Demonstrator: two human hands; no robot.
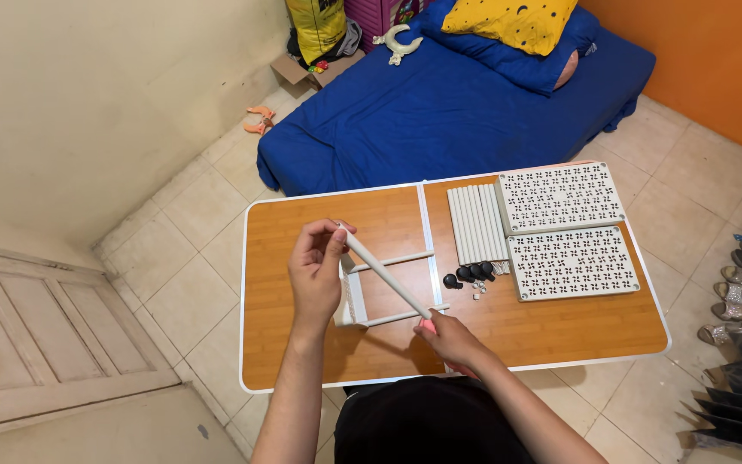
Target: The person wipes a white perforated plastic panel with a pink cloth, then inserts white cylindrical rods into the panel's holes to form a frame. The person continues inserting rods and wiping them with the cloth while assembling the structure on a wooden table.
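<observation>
Both hands pinch white tube (384,273): left hand (318,268) top, right hand (447,333) bottom; spare tubes (477,224), perforated panels (558,197) nearby on table (560,331).

Even, soft indoor light, faint shadows, sharp focus, slight wide-angle bending at edges.

Both bare forearms rise from the bottom edge of the frame, converging toward the lower middle. The left hand (318,271) sits higher, left of centre, back of the hand facing the camera, wrist straight, fingers curled and pinched closed near the top. The right hand (450,337) lies lower, just right of centre, turned palm-down, fingers folded into a closed grip, its forearm slanting in from the lower right.
</observation>
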